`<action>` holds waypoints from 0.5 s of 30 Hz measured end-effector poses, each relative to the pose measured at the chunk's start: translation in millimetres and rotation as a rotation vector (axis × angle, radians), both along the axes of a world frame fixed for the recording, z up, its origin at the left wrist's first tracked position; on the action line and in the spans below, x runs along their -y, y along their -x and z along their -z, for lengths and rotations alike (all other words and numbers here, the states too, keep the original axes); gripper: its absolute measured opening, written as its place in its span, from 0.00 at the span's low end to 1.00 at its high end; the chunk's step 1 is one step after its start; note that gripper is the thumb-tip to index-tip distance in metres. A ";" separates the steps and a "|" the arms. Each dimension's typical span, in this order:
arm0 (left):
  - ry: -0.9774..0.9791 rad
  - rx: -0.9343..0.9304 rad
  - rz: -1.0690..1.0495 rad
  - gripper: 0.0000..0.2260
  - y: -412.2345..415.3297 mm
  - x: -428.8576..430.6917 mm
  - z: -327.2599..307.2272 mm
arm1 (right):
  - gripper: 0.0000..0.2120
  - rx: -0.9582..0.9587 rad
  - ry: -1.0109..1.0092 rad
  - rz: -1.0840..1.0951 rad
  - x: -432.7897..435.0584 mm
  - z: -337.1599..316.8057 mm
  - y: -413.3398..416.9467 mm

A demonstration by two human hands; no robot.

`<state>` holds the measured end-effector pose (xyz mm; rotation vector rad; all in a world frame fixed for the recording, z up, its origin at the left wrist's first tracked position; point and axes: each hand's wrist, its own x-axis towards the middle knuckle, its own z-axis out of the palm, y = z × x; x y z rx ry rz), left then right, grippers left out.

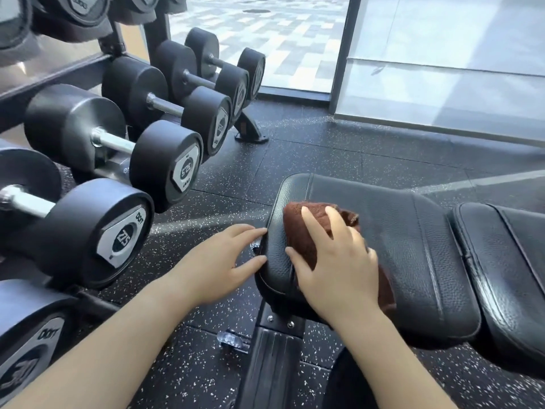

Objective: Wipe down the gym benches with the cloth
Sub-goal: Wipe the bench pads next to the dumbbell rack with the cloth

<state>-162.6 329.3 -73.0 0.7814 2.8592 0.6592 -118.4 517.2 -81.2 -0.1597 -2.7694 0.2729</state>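
Two bare arms reach forward. The left hand (218, 261) lies nearly flat, fingertips touching the end of the bench (413, 246) and holding nothing. The right hand (339, 261), fingers spread, presses the brown cloth (300, 231) onto the seat pad near that end. I judge the wiping barely under way: the pad to the right looks untouched. Dumbbell (122, 237) plates read 27.5 and 32.5; the brand word is unreadable.
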 end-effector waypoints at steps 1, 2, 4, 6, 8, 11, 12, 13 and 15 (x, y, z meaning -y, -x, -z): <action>0.008 0.007 -0.007 0.24 0.8 2.8 0.9 | 0.27 0.006 0.011 0.001 2.0 -1.1 4.4; 0.014 0.010 -0.016 0.24 1.6 5.1 1.9 | 0.27 0.030 0.030 0.000 3.0 -2.9 13.3; 0.018 0.008 -0.031 0.23 3.5 8.0 3.6 | 0.28 0.106 0.064 -0.012 5.3 -6.2 41.4; 0.017 0.010 -0.039 0.23 4.9 10.3 4.0 | 0.28 0.181 0.084 -0.028 9.0 -11.6 76.3; 0.013 0.021 -0.048 0.23 6.8 12.5 3.3 | 0.29 0.254 0.076 -0.041 13.5 -17.3 104.5; -0.008 0.017 -0.061 0.23 10.5 16.3 1.4 | 0.29 0.281 0.038 -0.026 17.3 -19.1 114.3; -0.019 0.015 -0.066 0.23 11.6 17.7 0.7 | 0.29 0.259 0.030 -0.021 18.3 -18.4 107.3; -0.026 0.013 -0.070 0.23 12.9 19.3 -0.1 | 0.29 0.227 0.028 -0.021 19.9 -17.1 96.3; -0.034 0.004 -0.078 0.22 15.5 23.1 -0.9 | 0.28 0.159 0.037 -0.053 25.8 -13.6 67.3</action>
